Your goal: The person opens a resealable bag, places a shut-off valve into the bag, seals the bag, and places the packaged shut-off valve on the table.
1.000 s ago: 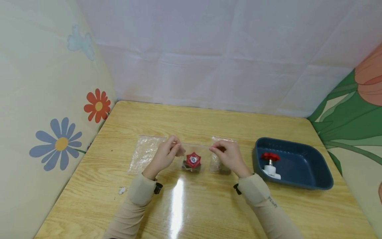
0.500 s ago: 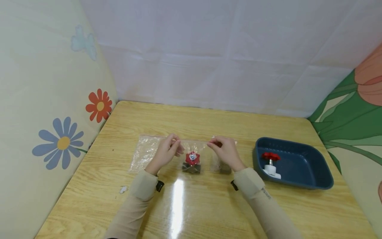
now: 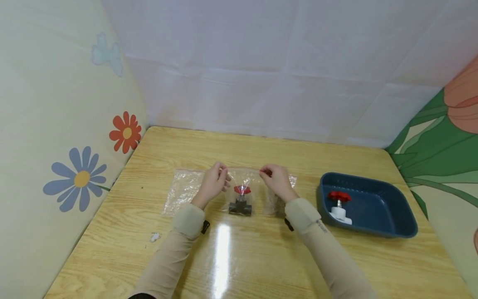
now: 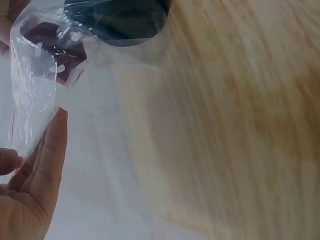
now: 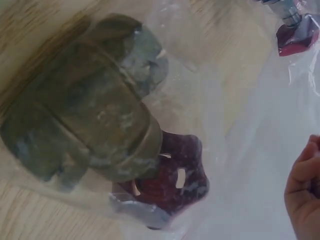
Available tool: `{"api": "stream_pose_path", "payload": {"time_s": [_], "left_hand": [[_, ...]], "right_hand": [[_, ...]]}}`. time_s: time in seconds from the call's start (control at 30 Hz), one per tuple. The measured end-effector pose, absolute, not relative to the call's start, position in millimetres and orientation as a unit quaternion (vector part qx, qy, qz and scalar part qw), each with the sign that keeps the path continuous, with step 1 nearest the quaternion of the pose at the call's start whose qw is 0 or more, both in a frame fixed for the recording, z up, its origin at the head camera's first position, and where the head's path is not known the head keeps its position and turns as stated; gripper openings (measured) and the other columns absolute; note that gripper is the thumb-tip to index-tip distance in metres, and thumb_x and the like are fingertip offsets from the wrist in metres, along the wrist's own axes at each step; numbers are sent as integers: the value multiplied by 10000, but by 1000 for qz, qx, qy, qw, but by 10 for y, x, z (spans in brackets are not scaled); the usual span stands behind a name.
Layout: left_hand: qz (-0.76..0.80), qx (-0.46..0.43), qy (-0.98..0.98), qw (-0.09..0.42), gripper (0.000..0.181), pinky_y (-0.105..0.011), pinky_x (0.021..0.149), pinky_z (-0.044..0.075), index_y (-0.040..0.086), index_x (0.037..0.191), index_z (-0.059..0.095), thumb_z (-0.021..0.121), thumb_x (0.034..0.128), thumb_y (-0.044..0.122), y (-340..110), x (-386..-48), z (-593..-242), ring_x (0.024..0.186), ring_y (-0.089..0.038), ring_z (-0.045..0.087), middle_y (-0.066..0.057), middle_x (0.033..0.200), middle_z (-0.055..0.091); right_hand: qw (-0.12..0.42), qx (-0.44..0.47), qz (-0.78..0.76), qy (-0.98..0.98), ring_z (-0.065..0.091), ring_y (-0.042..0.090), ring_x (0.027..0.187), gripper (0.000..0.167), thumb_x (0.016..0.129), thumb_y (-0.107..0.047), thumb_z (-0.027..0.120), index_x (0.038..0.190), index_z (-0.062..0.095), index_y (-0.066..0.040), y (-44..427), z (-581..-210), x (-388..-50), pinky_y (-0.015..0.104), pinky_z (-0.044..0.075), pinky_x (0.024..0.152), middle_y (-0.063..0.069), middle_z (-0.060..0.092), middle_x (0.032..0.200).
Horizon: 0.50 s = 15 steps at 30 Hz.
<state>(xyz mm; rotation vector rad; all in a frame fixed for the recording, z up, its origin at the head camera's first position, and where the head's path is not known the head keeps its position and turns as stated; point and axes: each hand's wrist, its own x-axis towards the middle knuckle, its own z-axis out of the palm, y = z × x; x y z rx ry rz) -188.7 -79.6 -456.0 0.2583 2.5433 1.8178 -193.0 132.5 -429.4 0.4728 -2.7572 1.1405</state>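
Observation:
A clear zip bag [image 3: 244, 173] stands between my hands, with a dark grey valve [image 3: 240, 207] topped by a red handwheel [image 3: 242, 189] inside. My left hand [image 3: 211, 185] pinches its upper left corner; the left wrist view shows thumb and fingers of that left hand [image 4: 35, 185] on the plastic. At the upper right corner, my right hand [image 3: 278, 181] pinches the rim. Beneath the right hand lies a second bagged valve [image 3: 279, 205], partly covered; in the right wrist view this grey-bodied valve [image 5: 85, 105] fills much of the picture.
A flat clear bag [image 3: 181, 191] lies left of my left hand. To the right stands a dark blue tray [image 3: 403, 224], holding a white valve [image 3: 339, 213] with a red handwheel. A small white patch [image 3: 154, 237] marks the wooden table [image 3: 179, 274].
Both hands have moved up and away from me, raising the bag's rim. The valve inside has tipped from showing its handwheel face-on to standing upright, with its grey body below.

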Motion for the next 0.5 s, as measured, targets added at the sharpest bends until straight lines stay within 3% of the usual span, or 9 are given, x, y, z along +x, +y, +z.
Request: {"api": "stream_pose_path", "payload": {"time_s": [0.27,0.5], "left_hand": [[574,46,817,-5,145,-294,422,503,-95,1015,443,378,946,15,-739,-2013,-4649,471,-175,563,-193,693,590],[554,9,832,3,170,-270,424,495,-77,1057,455,399,909,-14,-697,-2100,-4695,475,-156,558,-151,685,575]], "right_hand": [[45,138,355,-924,587,259,732,91,837,-18,587,871,644,45,1252,-4347,-2053,366,502,674,148,641,804],[50,138,321,-936,590,287,717,88,787,1,590,821,647,59,1218,-4419,-2170,379,498,690,158,643,770]]}}
